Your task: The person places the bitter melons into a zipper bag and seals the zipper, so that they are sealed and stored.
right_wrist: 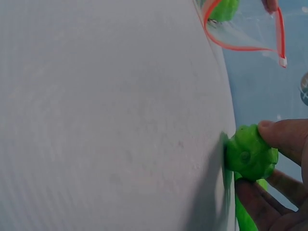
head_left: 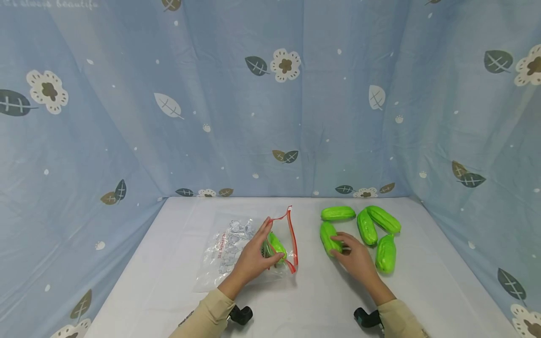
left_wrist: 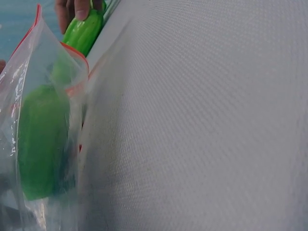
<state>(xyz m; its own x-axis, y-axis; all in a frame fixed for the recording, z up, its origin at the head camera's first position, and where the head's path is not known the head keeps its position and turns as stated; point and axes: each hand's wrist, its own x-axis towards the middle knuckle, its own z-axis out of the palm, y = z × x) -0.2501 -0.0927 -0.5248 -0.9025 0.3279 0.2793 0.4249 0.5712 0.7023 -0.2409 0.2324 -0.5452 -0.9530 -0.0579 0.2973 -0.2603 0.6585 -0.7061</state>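
A clear zip bag [head_left: 230, 246] with a red-edged mouth lies on the left of the white table. Inside its mouth sits a bright green ridged toy cucumber [head_left: 276, 245], seen through the plastic in the left wrist view. My left hand [head_left: 255, 253] spreads thumb and straight fingers at the bag's mouth, which gapes to the right. Right of the bag, my right hand [head_left: 356, 259] pinches another toy cucumber [head_left: 328, 237] between thumb and fingers. That cucumber [right_wrist: 251, 153] shows end-on in the right wrist view, close to the tabletop.
Several more toy cucumbers lie around the right hand: one behind it [head_left: 338, 213], a pair farther right [head_left: 383, 218], and one beside the wrist [head_left: 386, 254]. A blue patterned curtain [head_left: 236, 117] encloses the back and sides of the white table [head_left: 169, 253].
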